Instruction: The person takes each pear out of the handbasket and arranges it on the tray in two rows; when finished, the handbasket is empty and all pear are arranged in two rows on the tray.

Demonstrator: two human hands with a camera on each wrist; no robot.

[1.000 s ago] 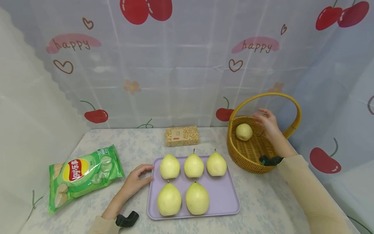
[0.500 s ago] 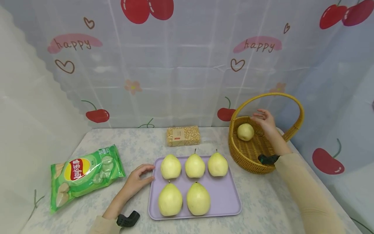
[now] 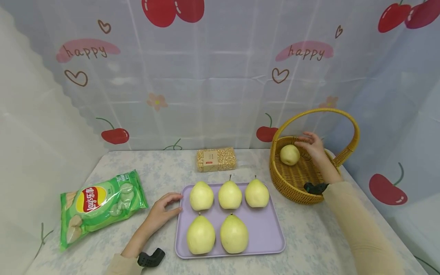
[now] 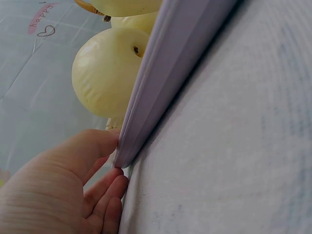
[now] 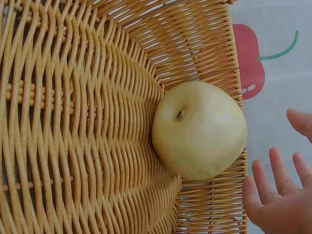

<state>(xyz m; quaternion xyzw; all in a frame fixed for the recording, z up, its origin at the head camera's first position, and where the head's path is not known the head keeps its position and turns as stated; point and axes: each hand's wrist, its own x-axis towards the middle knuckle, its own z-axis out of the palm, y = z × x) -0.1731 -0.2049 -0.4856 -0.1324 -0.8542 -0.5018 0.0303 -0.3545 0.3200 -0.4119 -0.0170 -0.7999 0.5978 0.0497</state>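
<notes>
My left hand (image 3: 160, 214) rests with thumb and fingertips against the left rim of a lilac tray (image 3: 261, 235). In the left wrist view its fingers (image 4: 105, 195) touch the outer side of the tray (image 4: 151, 83). Three pears stand in the tray's back row, among them a pear (image 3: 201, 196) at the left; two more, including a pear (image 3: 234, 233), stand in front. My right hand (image 3: 314, 148) is over a wicker basket (image 3: 288, 187), holding nothing, fingers spread. A single pear (image 5: 200, 130) lies inside the basket, apart from the fingers in the right wrist view.
A green bag of chips (image 3: 103, 206) lies at the left of the table. Behind the tray is a clear pack of yellow kernels (image 3: 216, 159). The basket's tall handle (image 3: 317, 110) arches over my right hand. A printed curtain (image 3: 206, 114) hangs along the back.
My right hand has shifted slightly and lowered a little over the basket. The whole view has drifted slightly. My left hand stays at the tray; the pears keep their places.
</notes>
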